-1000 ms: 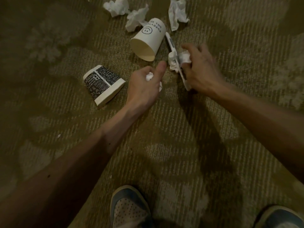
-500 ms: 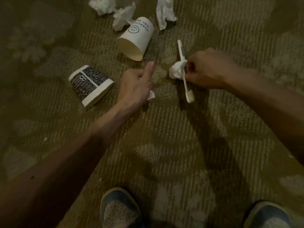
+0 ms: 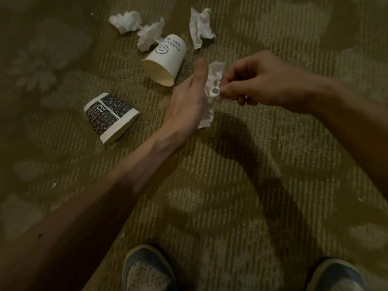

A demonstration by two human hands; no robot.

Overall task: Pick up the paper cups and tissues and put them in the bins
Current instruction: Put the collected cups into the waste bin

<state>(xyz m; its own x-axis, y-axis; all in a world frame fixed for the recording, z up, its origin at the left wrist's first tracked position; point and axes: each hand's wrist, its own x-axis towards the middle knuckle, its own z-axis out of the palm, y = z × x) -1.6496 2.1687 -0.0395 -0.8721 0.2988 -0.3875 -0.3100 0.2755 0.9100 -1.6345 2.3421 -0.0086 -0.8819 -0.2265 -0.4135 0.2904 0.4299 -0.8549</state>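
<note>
Since the earlier frame the left hand (image 3: 189, 101) and right hand (image 3: 258, 80) have risen and met above the carpet (image 3: 252, 185). The white plastic utensil (image 3: 214, 93) now points end-on at the camera.

- Left hand: back toward the camera, thumb raised, fingers hidden. Whether they grip anything cannot be told.
- Right hand: fingertips pinched on the utensil and on the held tissue (image 3: 214, 74) crumpled round it. This tissue touches the left palm and hangs below it.
- Left shoe (image 3: 147, 269) and right shoe (image 3: 336, 276): at the bottom edge.
- White smiley cup (image 3: 165, 59): on its side, beyond the left hand.
- Black patterned cup (image 3: 111, 116): on its side, left of the left wrist.
- Left tissue (image 3: 126, 22), middle tissue (image 3: 150, 35), right tissue (image 3: 200, 26): on the carpet around the white cup's base.
</note>
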